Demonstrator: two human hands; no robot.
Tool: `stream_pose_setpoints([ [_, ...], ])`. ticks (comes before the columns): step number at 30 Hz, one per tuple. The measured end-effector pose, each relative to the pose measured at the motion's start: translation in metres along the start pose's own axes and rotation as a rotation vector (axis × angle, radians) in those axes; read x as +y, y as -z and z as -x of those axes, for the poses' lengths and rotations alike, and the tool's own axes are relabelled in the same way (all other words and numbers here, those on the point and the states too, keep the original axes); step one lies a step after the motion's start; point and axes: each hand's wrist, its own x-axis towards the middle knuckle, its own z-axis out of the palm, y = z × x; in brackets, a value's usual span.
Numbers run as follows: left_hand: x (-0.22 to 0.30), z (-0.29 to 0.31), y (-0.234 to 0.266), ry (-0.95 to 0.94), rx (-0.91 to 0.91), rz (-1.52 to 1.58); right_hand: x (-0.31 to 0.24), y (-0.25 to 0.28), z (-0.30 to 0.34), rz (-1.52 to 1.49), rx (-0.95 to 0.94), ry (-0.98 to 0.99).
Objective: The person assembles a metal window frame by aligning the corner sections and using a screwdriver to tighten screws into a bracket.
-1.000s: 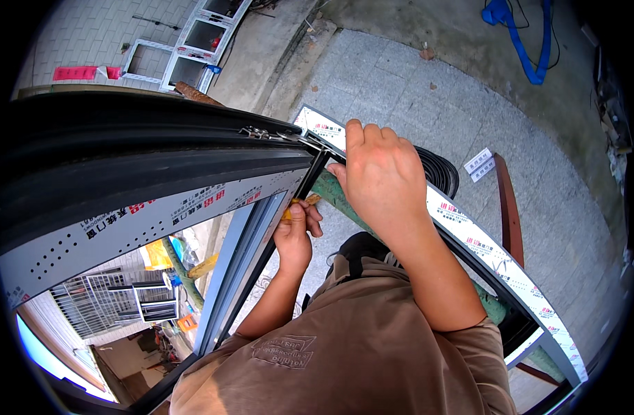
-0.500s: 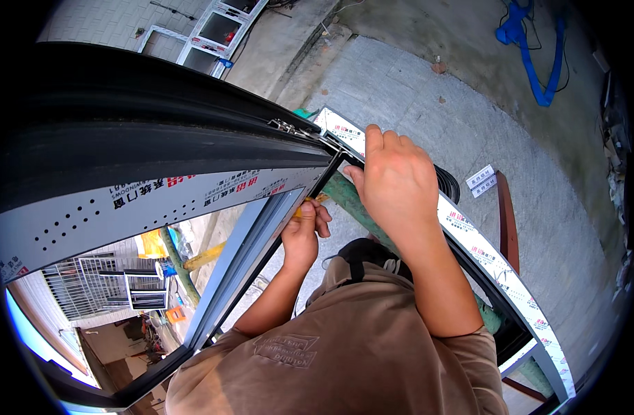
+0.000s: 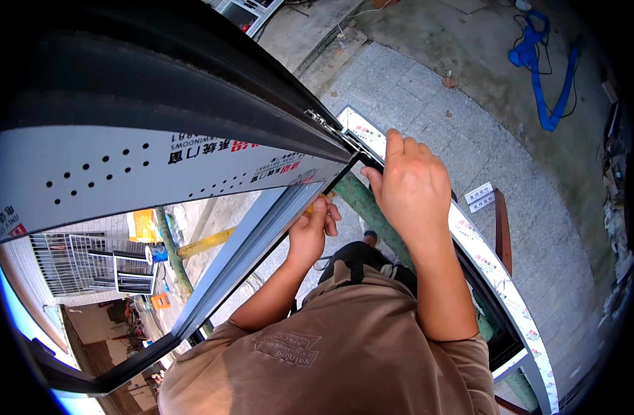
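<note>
An open window sash (image 3: 248,214), grey with a black edge and printed film, stands at my left. It meets the white-filmed window frame (image 3: 484,252) at a corner with a metal hinge (image 3: 356,146). My right hand (image 3: 414,187) is wrapped over the frame's top beside that corner, fingers on the far side. Just below the corner, my left hand (image 3: 310,232) is curled against the sash's inner edge. Between its thumb and fingers shows a bit of a small yellow thing (image 3: 309,209); its kind is hidden by the hand.
Green poles (image 3: 372,214) pass below the frame, and a yellow pole (image 3: 206,242) lies beyond the sash. On the paving at right are a brown strip (image 3: 502,232) and a white printed label (image 3: 479,197). A blue strap (image 3: 538,76) lies farther off.
My view has shifted, so the frame's corner and both hands sit slightly further right. The sash looks more steeply angled. Both hands keep their grips.
</note>
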Motion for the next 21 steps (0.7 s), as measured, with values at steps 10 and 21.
stream_pose_setpoints([
  [10, 0.0035, -0.0005, 0.0002, 0.010, -0.013, 0.009, 0.0000, 0.0005, 0.0008, -0.014, 0.015, 0.005],
  [21, 0.0046, -0.0009, 0.0004, 0.031, -0.004, 0.014, 0.0010, -0.0013, 0.0000, 0.003, 0.022, 0.005],
])
